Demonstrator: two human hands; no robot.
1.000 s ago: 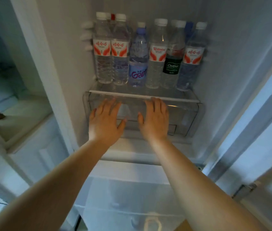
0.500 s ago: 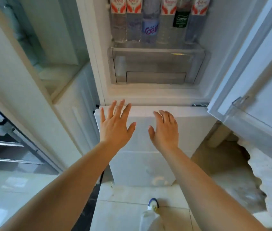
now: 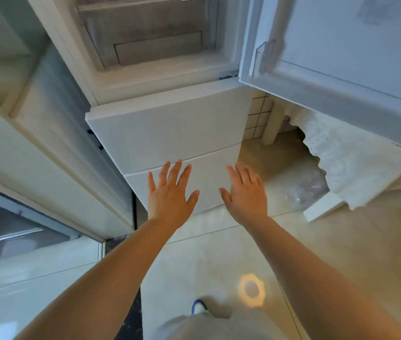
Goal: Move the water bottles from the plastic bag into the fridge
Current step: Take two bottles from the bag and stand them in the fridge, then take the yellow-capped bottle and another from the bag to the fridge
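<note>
White two-part fridge [image 3: 170, 133], centre of frame: upper compartment open, clear plastic drawer [image 3: 145, 38] at top centre; lower drawer fronts closed. Open white fridge door [image 3: 341, 57], upper right. Crumpled clear plastic bag [image 3: 310, 190] on the beige tiled floor [image 3: 341, 241], right of the fridge; contents unclear. Left hand [image 3: 170, 195] and right hand [image 3: 246, 192], centre: fingers spread, holding nothing, before the lower drawer front. No water bottles in view.

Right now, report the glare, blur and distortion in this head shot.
Head view: a round glare spot shines on the floor tile; wide-angle bending bows the fridge door and cabinet edges; the right hand is slightly motion-smeared, the left hand sharper; the clear plastic bag is hazy.
</note>
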